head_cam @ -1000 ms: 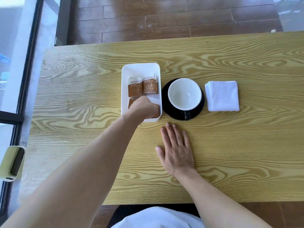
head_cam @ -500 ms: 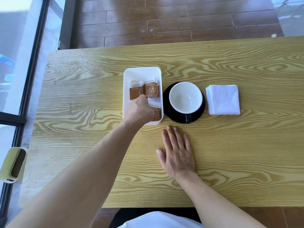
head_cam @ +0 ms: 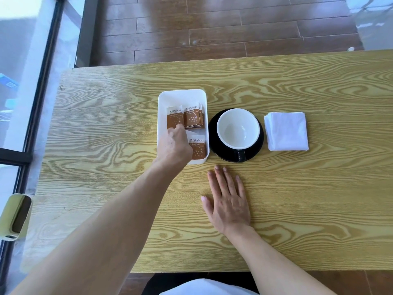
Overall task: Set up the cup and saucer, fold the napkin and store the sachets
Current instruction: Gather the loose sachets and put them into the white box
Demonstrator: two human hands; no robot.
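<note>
My left hand (head_cam: 175, 143) is down inside the white tray (head_cam: 162, 103), fingers curled over the sachets (head_cam: 194, 117); my knuckles hide the tips, so I cannot tell whether I am pinching a sachet or only nudging one flat. My right hand (head_cam: 226, 201) lies flat and relaxed on the table (head_cam: 319, 188), palm down, holding nothing, just short of the saucer (head_cam: 213, 133). The tray sits toward the table's far edge, left of middle; two brown sachets lie side by side across its middle, the right one on a small stack, and another shows at the near right corner beside my hand. The cup (head_cam: 238, 128) stands upright on the black saucer just right of the tray, its handle pointing toward me, and the folded napkin (head_cam: 286, 130) lies just beyond it to the right. To my eye the cup, saucer and napkin are already set, and only the tidying of sachets remains. The risks are small but real. The tray is light and stands close against the saucer, so if I drag my hand out carelessly I could shove it into the saucer and rock the cup. A sachet caught under my fingers could ride up and flick out over the rim onto the table. Pressing hard on the stack could also fan it out of line.
</note>
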